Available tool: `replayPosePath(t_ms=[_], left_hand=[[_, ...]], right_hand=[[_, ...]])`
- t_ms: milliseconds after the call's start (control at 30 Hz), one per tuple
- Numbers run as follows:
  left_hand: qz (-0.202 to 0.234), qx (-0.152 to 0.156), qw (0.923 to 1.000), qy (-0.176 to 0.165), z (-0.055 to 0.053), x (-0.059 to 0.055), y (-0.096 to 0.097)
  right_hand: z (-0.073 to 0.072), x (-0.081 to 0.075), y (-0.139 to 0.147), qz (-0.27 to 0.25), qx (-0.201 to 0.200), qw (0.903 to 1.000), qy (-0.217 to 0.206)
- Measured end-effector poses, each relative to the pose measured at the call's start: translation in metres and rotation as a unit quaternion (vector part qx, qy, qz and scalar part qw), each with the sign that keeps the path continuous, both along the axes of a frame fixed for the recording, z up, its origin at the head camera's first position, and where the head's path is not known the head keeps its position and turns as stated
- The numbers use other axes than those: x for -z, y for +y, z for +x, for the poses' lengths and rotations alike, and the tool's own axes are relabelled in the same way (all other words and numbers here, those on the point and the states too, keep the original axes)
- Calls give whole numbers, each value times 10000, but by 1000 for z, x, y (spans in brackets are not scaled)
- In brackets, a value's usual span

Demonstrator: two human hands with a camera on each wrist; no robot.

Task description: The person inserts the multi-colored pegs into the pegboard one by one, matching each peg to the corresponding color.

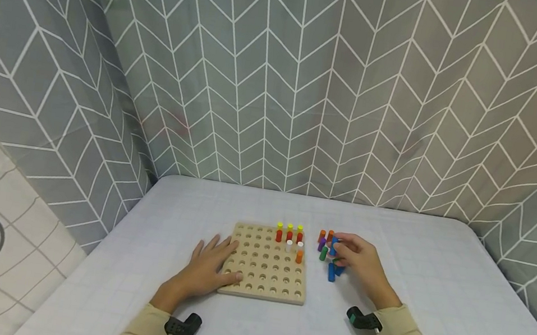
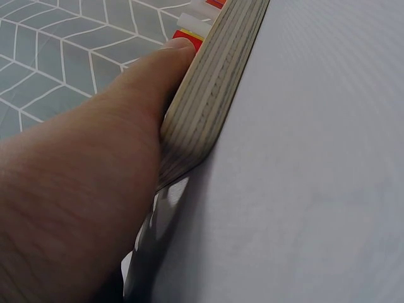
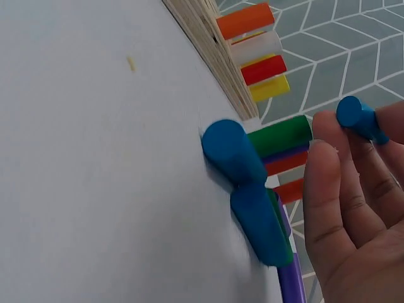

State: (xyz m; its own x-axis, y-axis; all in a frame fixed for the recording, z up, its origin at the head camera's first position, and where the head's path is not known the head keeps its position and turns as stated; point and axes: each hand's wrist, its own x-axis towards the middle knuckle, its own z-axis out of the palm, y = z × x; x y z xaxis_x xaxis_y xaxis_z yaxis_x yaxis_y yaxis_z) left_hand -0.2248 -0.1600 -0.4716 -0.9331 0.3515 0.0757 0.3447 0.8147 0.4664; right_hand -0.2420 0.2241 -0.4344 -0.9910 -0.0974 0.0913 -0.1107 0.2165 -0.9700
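Observation:
My left hand [image 1: 204, 268] rests on the left side of a square wooden pegboard [image 1: 268, 278], with its fingers spread and straight and its thumb near the front left corner. Between thumb and fingertips, my right hand [image 1: 361, 263] pinches a blue peg [image 3: 355, 115] above the loose pegs. At the board's back right stand several yellow pegs [image 1: 290, 227], several red pegs [image 1: 289, 237], two white pegs [image 1: 288, 246] and an orange peg [image 1: 299, 257]. Under the right hand, two blue pegs [image 3: 233, 154] lie touching on the table.
Right of the board, orange pegs [image 1: 322, 235], a purple peg [image 1: 321, 245] and a green peg [image 1: 323, 254] stand upright; more green and purple shows behind the blue ones. A white cloth covers the table [image 1: 434, 302]. Patterned curtains [image 1: 310, 82] rise behind it.

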Motion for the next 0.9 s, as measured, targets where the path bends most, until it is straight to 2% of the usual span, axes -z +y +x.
replayPosePath(t_ms=[300, 700, 900], left_hand=[[-20, 16, 10000, -24, 0, 2, -1], [-37, 66, 9999, -88, -4, -8, 1], [-64, 11, 9999, -155, -2, -4, 0]], right_hand=[[-5, 5, -10, -119, -239, 9996, -47], [-10, -4, -18, -288, -548, 9980, 113], [-7, 0, -23, -130, -533, 9985, -56]])
